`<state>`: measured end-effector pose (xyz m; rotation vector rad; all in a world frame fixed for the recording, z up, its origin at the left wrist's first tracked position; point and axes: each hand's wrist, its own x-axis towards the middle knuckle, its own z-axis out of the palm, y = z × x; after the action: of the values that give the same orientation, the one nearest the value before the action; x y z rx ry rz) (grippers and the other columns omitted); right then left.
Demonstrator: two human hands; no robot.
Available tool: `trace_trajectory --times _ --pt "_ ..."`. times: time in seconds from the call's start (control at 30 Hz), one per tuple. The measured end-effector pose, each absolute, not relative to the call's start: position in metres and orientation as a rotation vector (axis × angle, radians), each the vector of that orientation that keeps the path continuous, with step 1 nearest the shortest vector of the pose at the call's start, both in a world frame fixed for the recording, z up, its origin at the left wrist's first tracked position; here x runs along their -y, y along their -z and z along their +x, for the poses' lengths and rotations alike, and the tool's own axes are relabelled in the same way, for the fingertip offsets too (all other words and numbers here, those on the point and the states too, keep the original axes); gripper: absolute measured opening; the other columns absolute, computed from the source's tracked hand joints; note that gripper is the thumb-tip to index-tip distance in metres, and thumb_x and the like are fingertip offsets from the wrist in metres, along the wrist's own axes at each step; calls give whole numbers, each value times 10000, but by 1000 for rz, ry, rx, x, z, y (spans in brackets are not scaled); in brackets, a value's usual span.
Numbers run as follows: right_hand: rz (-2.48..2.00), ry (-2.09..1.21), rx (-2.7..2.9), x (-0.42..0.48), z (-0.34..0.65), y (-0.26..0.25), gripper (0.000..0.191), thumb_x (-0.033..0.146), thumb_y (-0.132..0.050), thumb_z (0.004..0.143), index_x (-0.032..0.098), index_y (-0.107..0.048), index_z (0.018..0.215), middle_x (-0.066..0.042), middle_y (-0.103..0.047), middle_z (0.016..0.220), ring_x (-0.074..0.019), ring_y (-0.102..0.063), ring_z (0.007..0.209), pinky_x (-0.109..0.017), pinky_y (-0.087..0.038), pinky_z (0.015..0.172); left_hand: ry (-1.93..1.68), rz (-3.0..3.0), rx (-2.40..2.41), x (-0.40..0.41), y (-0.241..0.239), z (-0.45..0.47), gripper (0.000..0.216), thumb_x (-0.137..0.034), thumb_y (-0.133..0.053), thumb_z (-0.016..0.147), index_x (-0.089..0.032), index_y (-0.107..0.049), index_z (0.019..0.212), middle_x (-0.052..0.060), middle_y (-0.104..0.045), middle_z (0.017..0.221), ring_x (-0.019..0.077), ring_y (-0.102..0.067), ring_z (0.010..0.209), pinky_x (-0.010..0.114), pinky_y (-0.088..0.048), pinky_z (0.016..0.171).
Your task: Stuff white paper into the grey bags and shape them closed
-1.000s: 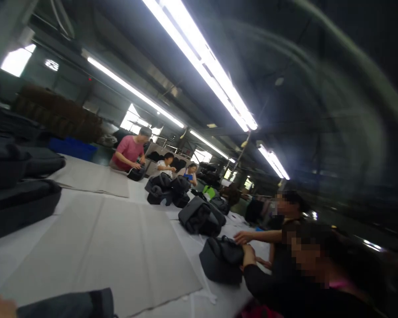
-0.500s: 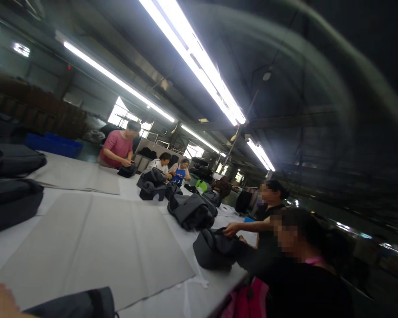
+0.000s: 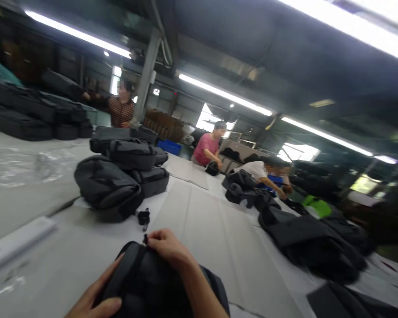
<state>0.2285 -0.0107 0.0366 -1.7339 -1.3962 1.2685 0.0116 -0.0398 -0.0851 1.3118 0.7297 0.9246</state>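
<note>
A dark grey backpack (image 3: 146, 282) lies on the white table (image 3: 199, 221) right in front of me. My right hand (image 3: 167, 247) is closed in a pinch at the bag's top edge, on what looks like a small zipper pull. My left hand (image 3: 93, 300) lies along the bag's left side at the bottom of the view, thumb and fingers curled against the fabric, holding it.
A pile of dark bags (image 3: 119, 176) stands beyond my hands, with a small black strap piece (image 3: 143, 217) beside it. More bags (image 3: 305, 234) spread along the right. A white bar (image 3: 16, 240) lies at left. Several other people work at the far end.
The view has swung left and down from the ceiling and co-workers to the table. Both my hands and the backpack have come into view.
</note>
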Motion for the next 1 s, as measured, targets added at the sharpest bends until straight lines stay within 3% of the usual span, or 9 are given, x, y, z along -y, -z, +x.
trace_trajectory --times 0.2,0.37,0.5,0.63,0.8,0.9,1.0 --pt "-1669 -1300 1380 18 226 -54 315 143 -449 678 174 -701 864 18 -611 713 -93 -524 661 -187 -361 609 -893 1205 -658 43 73 15 792 -567 -710 751 -301 -454 1452 5 -410 1545 322 -318 1447 477 -249 1212" --pt "-1694 -1222 1559 22 224 -55 325 178 -530 707 208 -751 943 36 -618 650 -102 -488 570 -215 -364 562 -909 1242 -665 42 80 15 785 -563 -719 748 -306 -465 1445 0 -402 1545 319 -316 1448 484 -224 1214" --pt "-1709 -935 1688 19 219 -45 263 170 -532 793 207 -766 909 -18 -710 798 -146 -603 719 -259 -439 693 -967 1314 -830 45 81 20 692 -577 -618 847 -244 -481 1438 35 -394 1547 296 -301 1456 481 -155 1221" --pt "-1758 -607 1759 28 204 -38 244 145 -519 850 191 -751 910 -90 -681 906 -217 -598 890 -357 -428 844 -1007 1322 -882 41 90 31 641 -573 -474 937 -214 -433 1467 32 -367 1564 255 -275 1469 455 -113 1230" --pt "-1286 -30 2132 58 181 -9 141 174 -544 871 238 -660 822 -8 -620 773 -169 -553 745 -312 -393 683 -990 1244 -887 19 120 33 790 -706 -415 895 -149 -450 1453 93 -438 1520 280 -294 1458 471 -150 1222" --pt "-972 259 2158 71 178 7 268 297 -488 953 239 -599 715 16 -545 652 -141 -487 605 -301 -336 558 -978 1250 -892 20 111 31 729 -667 -430 917 -172 -455 1451 75 -420 1534 271 -300 1456 461 -144 1229" --pt "-1001 216 2183 75 187 6 330 376 -408 991 268 -646 790 -47 -642 968 -137 -557 689 -254 -444 584 -995 1235 -918 30 87 33 673 -635 -429 935 -203 -457 1451 48 -394 1551 258 -287 1462 450 -145 1234"
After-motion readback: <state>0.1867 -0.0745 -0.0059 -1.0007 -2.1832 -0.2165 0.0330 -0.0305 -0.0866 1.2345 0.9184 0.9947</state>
